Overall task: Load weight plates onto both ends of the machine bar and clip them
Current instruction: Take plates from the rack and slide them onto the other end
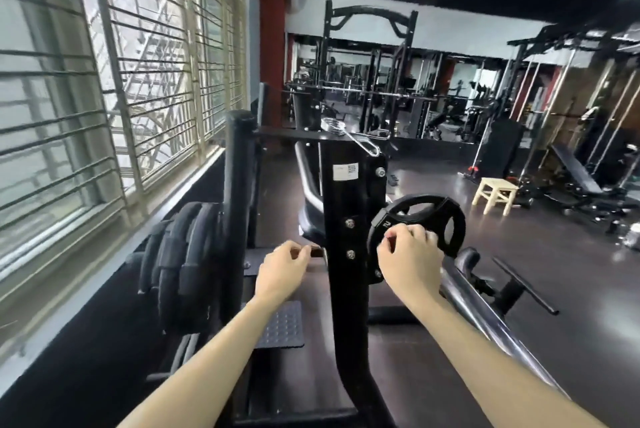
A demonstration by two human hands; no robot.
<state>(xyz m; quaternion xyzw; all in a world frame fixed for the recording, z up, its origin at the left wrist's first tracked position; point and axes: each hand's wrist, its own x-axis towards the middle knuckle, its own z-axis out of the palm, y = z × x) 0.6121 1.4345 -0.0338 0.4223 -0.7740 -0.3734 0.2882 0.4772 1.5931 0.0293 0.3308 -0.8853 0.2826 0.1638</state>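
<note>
Head view. Progress judged as early to middle. One small black plate (417, 225) sits right of the black upright (346, 237), apparently on the machine's bar, though the hand hides the sleeve, so whether fully seated cannot be told. No clip visible on that plate. A silvery spring clip (349, 136) rests on top of the upright, well above the hands, apparently not yet used. More plates (180, 254) stand stacked on a storage post (239, 206) at the left, near the barred window (104, 81); probably the supply for the other end. Left to do, as a judgement: finish seating this plate, clip it, then load and clip the far side, which cannot be seen loaded here.

Right hand (408, 254): forearm reaching forward and slightly left, wrist level, fingers curled round the plate's lower left rim, knuckles up, thumb tucked out of sight. Firm hold on the plate, seemingly pushing or steadying it against the upright.

Left hand (282, 263): forearm reaching forward on the left side of the upright, fingers curled, tips pinching or touching a small dark thing (313, 250) just beside the upright. Cannot tell what that thing is, nor whether truly gripped or only touched; blurred and partly hidden.

Beyond: racks, a bench (576, 169) and a pale wooden stool (495, 193) on the dark floor, well apart from the hands.
</note>
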